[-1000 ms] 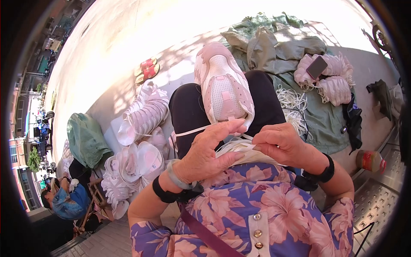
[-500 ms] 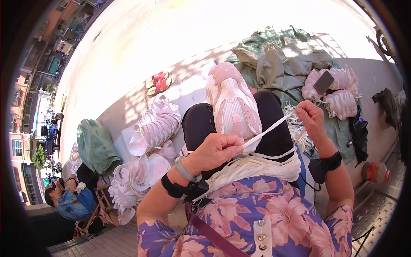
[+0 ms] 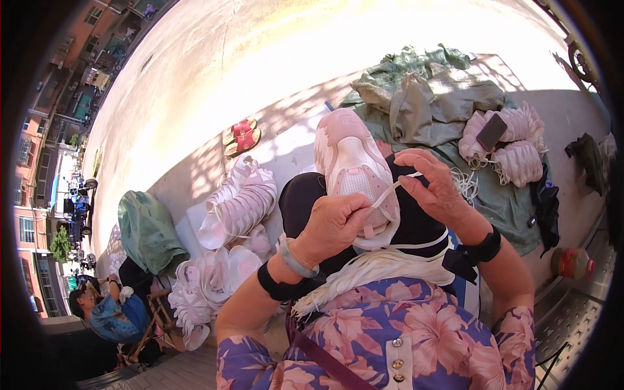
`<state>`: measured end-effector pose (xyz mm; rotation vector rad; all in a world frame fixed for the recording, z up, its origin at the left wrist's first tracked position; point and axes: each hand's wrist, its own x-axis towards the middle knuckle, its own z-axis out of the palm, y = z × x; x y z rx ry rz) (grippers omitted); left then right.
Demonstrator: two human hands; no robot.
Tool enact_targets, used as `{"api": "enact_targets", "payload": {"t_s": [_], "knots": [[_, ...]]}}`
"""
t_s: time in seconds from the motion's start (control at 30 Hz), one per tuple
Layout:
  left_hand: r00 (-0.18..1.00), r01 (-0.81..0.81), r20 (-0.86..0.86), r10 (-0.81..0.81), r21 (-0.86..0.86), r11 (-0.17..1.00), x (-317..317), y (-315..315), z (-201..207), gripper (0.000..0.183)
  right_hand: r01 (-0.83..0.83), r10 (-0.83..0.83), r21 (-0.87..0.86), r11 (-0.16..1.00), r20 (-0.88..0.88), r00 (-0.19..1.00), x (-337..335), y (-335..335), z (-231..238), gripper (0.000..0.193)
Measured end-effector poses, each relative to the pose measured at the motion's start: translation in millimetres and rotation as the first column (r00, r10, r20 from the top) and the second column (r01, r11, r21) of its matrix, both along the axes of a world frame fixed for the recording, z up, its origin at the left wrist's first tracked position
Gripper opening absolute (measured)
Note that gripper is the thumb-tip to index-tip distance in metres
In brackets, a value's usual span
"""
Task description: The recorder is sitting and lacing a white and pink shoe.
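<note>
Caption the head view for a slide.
White lace runs between left hand and right hand over a pink shoe upper.

One pink-white shoe upper (image 3: 354,153), one white strip (image 3: 388,194), one left hand (image 3: 333,224), one right hand (image 3: 434,192).
Counted also: two red sandals (image 3: 245,141); at right, one phone (image 3: 492,132), one bottle (image 3: 571,264); at left, one green sack (image 3: 148,233), one other person (image 3: 118,317).

sunlit pale pavement (image 3: 195,78), dappled shade (image 3: 200,153), orange-walled buildings (image 3: 79,40) with windows (image 3: 26,229)
</note>
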<state>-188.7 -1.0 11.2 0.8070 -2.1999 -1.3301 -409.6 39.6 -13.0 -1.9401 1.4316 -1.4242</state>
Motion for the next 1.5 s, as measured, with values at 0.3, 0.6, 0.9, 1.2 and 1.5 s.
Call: {"api": "enact_targets", "payload": {"t_s": [0.3,0.6,0.9,1.2,1.5], "knots": [[0.994,0.004,0.093,0.052,-0.524,0.852,-12.3,-16.5,-2.3,0.016,-0.442,0.331,0.354,0.824,0.331,0.884,19.7,-10.7,11.3,0.015],[0.963,-0.216,0.050,0.264,-0.437,0.873,-4.7,-44.5,-17.9,0.018,-0.168,0.143,0.371,0.913,0.092,0.985,15.1,-36.9,-7.1,0.009],[0.951,-0.219,0.097,0.295,-0.461,0.860,-12.4,-48.0,-24.9,0.018,-0.074,0.107,0.310,0.948,-0.091,0.990,18.0,-39.8,-13.3,0.007],[0.957,-0.150,0.103,0.270,-0.621,0.769,-13.9,-49.0,-35.0,0.020,-0.058,0.086,0.294,0.954,-0.082,0.993,18.5,-40.2,-17.4,0.005],[0.947,-0.252,0.032,0.319,-0.542,0.802,-15.0,-49.4,-42.6,0.016,-0.025,0.069,0.292,0.956,-0.142,0.987,21.4,-42.3,-18.9,0.005]]}}
